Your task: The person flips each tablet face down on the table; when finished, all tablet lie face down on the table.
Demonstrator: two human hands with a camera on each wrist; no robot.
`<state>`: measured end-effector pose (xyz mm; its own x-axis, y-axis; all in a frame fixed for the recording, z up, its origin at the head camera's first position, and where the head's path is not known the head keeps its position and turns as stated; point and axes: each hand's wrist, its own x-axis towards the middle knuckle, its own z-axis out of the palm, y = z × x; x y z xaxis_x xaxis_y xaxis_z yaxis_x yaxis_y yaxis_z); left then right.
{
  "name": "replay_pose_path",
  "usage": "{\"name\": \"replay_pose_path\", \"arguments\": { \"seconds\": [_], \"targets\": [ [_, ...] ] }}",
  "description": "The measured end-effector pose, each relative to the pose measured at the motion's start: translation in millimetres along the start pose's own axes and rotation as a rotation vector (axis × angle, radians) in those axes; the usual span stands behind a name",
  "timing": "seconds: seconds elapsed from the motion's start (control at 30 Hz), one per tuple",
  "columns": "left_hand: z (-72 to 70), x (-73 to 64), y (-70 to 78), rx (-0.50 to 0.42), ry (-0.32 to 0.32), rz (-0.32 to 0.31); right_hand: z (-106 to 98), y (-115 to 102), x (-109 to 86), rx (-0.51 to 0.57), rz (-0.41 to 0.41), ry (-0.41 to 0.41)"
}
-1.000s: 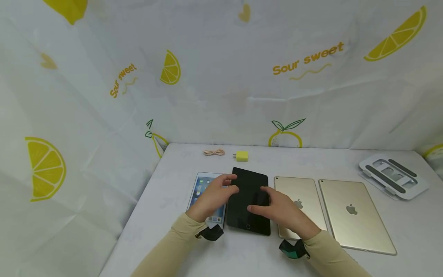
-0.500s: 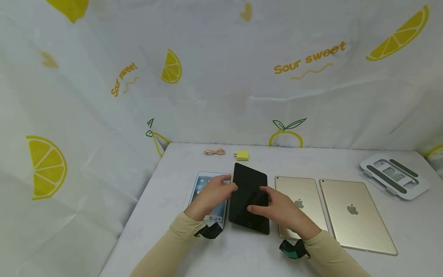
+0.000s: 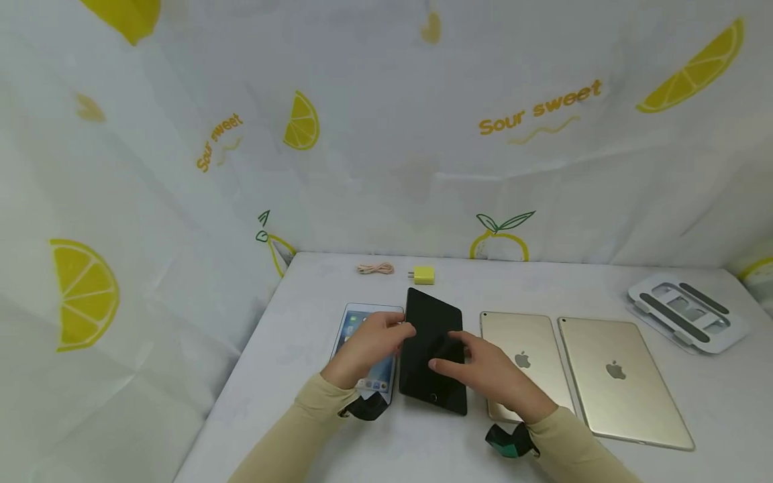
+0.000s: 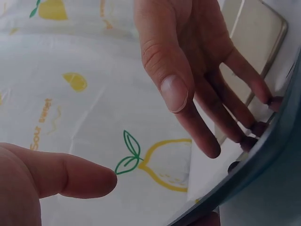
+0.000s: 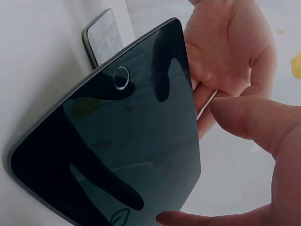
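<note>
left fingers (image 3: pixel 391 318) curled behind left edge, holding tilted black tablet (image 3: pixel 425 359); right fingers (image 3: pixel 468 339) spread near its front.

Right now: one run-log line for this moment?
left hand: holds black tablet at left edge | black tablet: tilted, left side raised | right hand: over it, contact unclear | white tablet: lit, face up

Blk tablet (image 3: pixel 423 349); white-framed tablet (image 3: pixel 380 376) w/ blue screen (image 3: pixel 382 367); 2 gold iPads (image 3: pixel 631 386); yel. plug (image 3: pixel 424 275); pinkish cable (image 3: pixel 376 268); tan sleeves (image 3: pixel 290 429); white backdrop (image 3: pixel 386 201) w/ yel. lemon print (image 3: pixel 302 121).
</note>
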<state>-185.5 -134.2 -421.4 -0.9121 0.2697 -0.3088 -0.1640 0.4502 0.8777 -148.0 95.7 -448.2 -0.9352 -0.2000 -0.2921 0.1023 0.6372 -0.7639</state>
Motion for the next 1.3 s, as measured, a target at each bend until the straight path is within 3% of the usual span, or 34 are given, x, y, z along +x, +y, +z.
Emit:
{"name": "replay_pose_path", "arguments": {
  "seconds": [0.4,0.77,1.0,1.3],
  "targets": [
    [-4.2,-6.6,1.9,-0.040,0.006,-0.005,9.9,-12.6,4.1,0.031,-0.026,-0.025],
    [-8.1,-6.1,3.8,0.031,0.061,0.033,16.7,-26.1,12.7,0.130,-0.012,-0.043],
    [-9.1,-6.0,6.1,0.000,0.062,0.031,18.4,-25.7,15.7,0.174,-0.012,-0.047],
    [-10.7,-6.5,6.1,-0.052,0.053,0.048,21.0,-27.1,18.6,0.313,-0.015,-0.091]
  ]
}}
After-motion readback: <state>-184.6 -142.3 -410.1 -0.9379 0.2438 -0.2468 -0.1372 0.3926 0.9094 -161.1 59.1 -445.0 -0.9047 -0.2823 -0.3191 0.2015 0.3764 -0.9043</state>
